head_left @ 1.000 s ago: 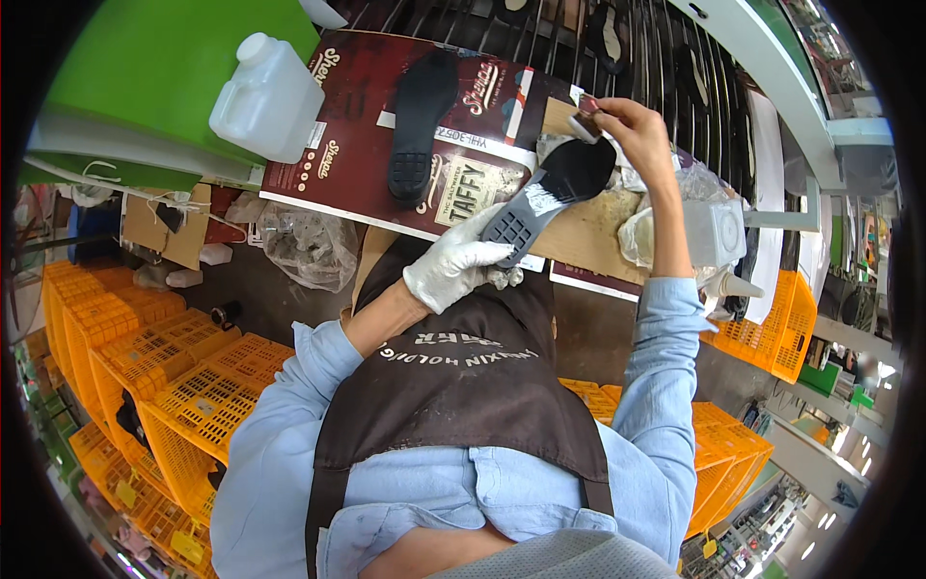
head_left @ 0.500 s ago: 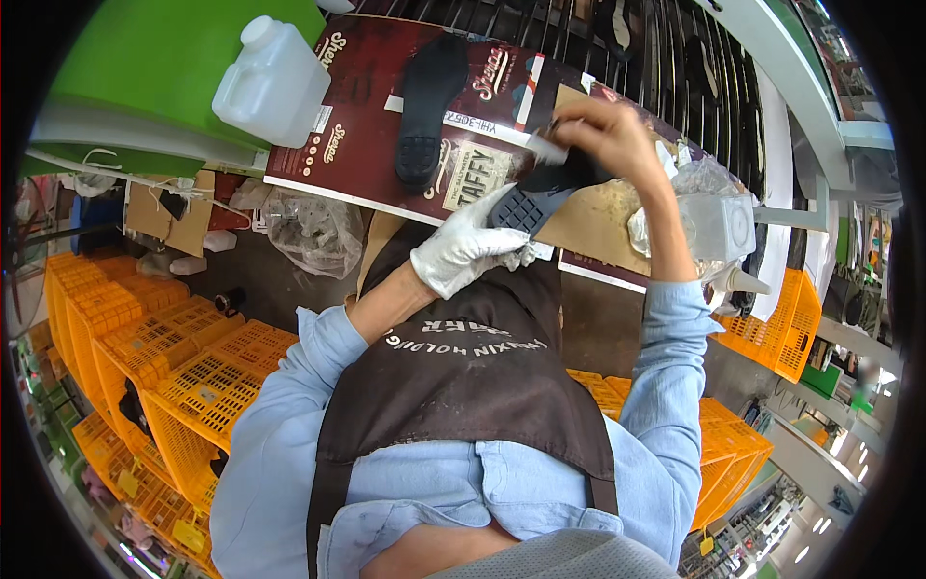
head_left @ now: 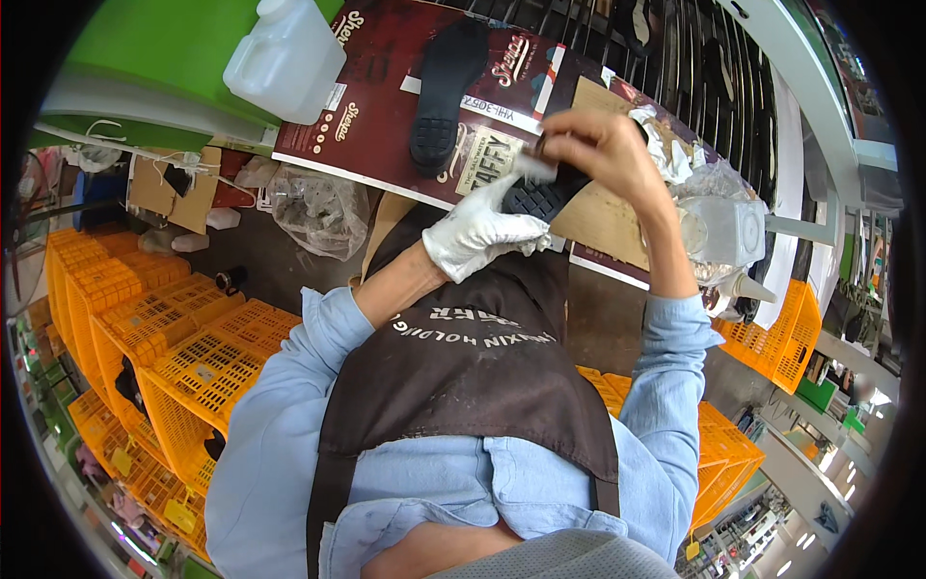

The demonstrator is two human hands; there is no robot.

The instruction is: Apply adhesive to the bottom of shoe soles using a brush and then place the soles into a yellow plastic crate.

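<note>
My left hand (head_left: 479, 234), in a white glove, is closed round the near end of a dark shoe sole (head_left: 533, 201). Part of the sole's block tread shows between thumb and fingers, while its far end is hidden behind my right hand. Bare and bent over the sole, my right hand (head_left: 603, 150) pinches a small brush (head_left: 535, 167) with pale bristles, blurred by motion. The bristles are over the tread near my left thumb; whether they touch is unclear. A second black sole (head_left: 451, 92) lies to the left on the dark red printed cardboard (head_left: 371, 121).
A white plastic jug (head_left: 286, 63) stands at the far left. To the right are a clear container (head_left: 728, 232), a nozzle bottle (head_left: 748, 288) and crumpled paper (head_left: 666, 150). Dark bars (head_left: 714, 72) run behind the cardboard. Orange crates (head_left: 217, 362) stack at my left.
The brush has moved left and nearer along the sole, toward my left hand. My left hand keeps its hold on the sole. The whole view has shifted slightly.
</note>
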